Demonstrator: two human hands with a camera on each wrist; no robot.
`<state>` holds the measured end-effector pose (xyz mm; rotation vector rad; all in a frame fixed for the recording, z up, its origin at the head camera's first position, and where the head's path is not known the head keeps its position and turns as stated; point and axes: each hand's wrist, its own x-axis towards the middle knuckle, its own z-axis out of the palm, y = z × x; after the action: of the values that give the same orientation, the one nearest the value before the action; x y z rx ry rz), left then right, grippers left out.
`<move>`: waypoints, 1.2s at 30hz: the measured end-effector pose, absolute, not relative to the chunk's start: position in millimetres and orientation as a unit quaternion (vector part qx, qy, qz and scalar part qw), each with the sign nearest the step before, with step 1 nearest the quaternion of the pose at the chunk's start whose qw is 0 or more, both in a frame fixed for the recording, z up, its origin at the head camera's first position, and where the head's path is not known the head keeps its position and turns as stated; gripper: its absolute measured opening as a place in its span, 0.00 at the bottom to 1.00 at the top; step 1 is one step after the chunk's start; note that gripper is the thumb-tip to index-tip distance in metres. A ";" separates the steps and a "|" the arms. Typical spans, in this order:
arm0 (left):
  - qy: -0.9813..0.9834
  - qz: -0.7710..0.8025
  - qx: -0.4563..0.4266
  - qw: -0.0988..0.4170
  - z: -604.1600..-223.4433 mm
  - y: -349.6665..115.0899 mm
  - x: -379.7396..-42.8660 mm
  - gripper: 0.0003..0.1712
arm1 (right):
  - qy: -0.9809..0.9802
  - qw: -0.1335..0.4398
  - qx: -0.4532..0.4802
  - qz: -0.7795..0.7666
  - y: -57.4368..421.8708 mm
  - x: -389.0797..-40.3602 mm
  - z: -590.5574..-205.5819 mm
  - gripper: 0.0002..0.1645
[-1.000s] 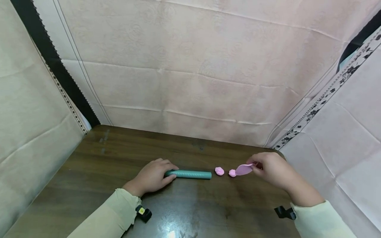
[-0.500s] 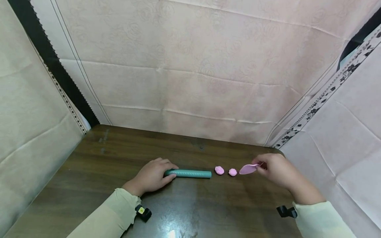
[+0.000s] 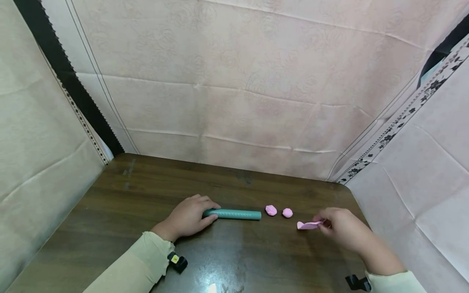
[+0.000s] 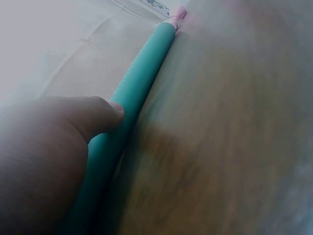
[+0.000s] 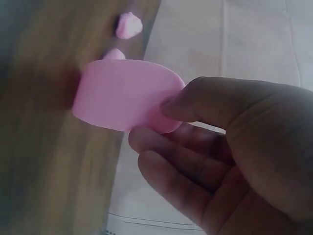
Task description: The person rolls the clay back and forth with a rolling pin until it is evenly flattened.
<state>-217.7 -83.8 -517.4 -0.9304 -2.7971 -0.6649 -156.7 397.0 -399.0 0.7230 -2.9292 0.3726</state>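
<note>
My left hand (image 3: 188, 216) grips the left end of a teal rod (image 3: 238, 214) with small pale marks along it, which lies on the table. In the left wrist view the thumb lies along this teal rod (image 4: 144, 73). Off its right end sit two small pink lumps, a left one (image 3: 271, 210) and a right one (image 3: 287, 213), apart from each other. My right hand (image 3: 342, 228) pinches a thin, flat pink piece (image 3: 307, 225) between thumb and fingers, to the right of the lumps. The right wrist view shows this pink piece (image 5: 120, 93) as broad, smooth and slightly curved, rounded toward the thumb.
The dark wooden table (image 3: 161, 175) has a rounded far right corner. Pale cloth hangs behind it (image 3: 238, 101) and along both sides. A bright light reflection lies on the tabletop near the front.
My right hand has carried the pink piece rightward, then nearer to me; it earlier overlapped the right lump in view. The piece now shows more edge-on. My left hand and the rod stay put.
</note>
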 end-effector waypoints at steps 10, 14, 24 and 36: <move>-0.923 -0.224 -0.306 0.058 -515.9 -84.5 -216.6 0.19 | -0.942 0.078 0.305 0.119 404.0 -129.9 -432.0 0.20; -0.923 -0.224 -0.308 0.059 -516.0 -84.7 -216.8 0.19 | -0.948 0.073 0.296 0.096 402.5 -118.2 -443.4 0.19; -0.922 -0.223 -0.310 0.058 -516.5 -84.0 -216.9 0.19 | -0.959 0.032 0.272 0.070 400.2 -103.0 -465.4 0.17; -0.921 -0.229 -0.311 0.056 -515.5 -84.2 -216.9 0.19 | -0.981 -0.037 0.185 0.044 374.5 -120.2 -432.2 0.10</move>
<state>-216.9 -84.2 -515.5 -0.9429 -2.7943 -0.6939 -120.2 374.5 -432.2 0.5956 -3.1563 0.1423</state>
